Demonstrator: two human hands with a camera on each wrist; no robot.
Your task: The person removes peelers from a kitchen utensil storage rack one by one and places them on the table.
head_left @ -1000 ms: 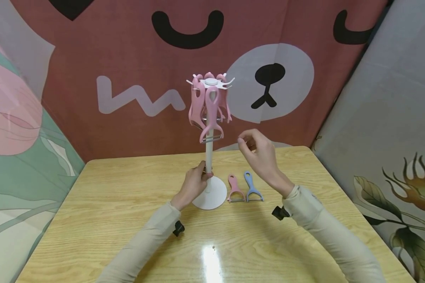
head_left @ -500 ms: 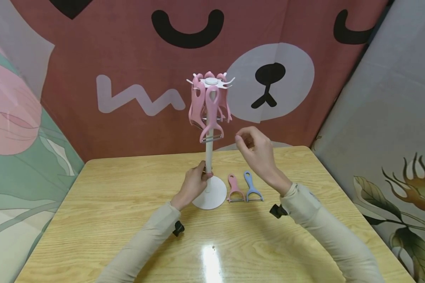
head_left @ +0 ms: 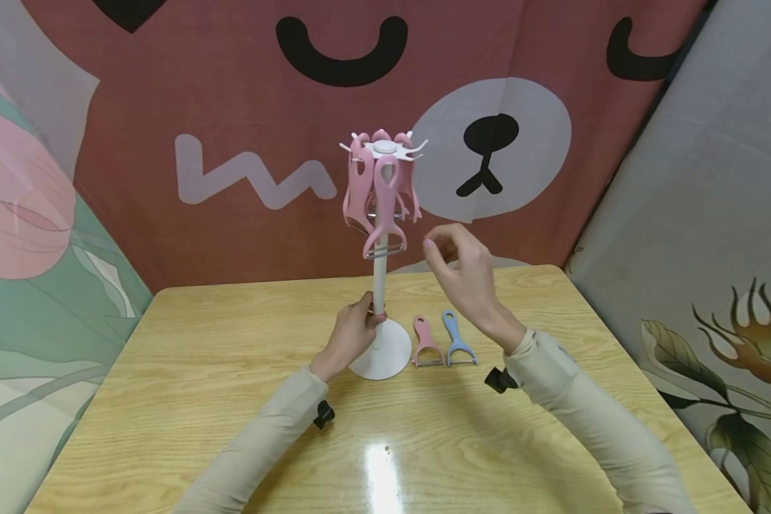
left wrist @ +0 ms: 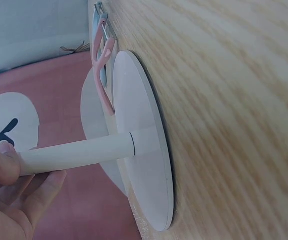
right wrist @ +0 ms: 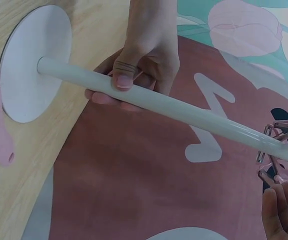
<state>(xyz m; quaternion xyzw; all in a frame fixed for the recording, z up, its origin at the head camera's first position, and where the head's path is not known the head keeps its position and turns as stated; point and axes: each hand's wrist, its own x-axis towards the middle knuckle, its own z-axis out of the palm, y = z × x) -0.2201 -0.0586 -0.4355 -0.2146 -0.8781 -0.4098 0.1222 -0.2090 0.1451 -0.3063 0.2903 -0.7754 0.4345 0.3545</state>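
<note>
Drifting toward eleven o'clock, the right hand (head_left: 467,277), loosely curled and seemingly empty, nears the hanging peelers (head_left: 384,203). At twelve, the left hand (head_left: 347,334) grips the white stand (head_left: 380,282); a pink peeler (head_left: 425,337) and blue peeler (head_left: 453,331) lie at its three. Peelers look light and stiff, best pinched by their handles (head_left: 421,327).

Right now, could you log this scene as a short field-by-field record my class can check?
Stand: white, upright on the wooden table
Hanging on it: several pink peelers
Lying on table: one pink peeler, one blue peeler, side by side
Left hand: gripping the stand's pole, low down
Right hand: raised near the hanging peelers, fingers curled, nothing visible held
</note>
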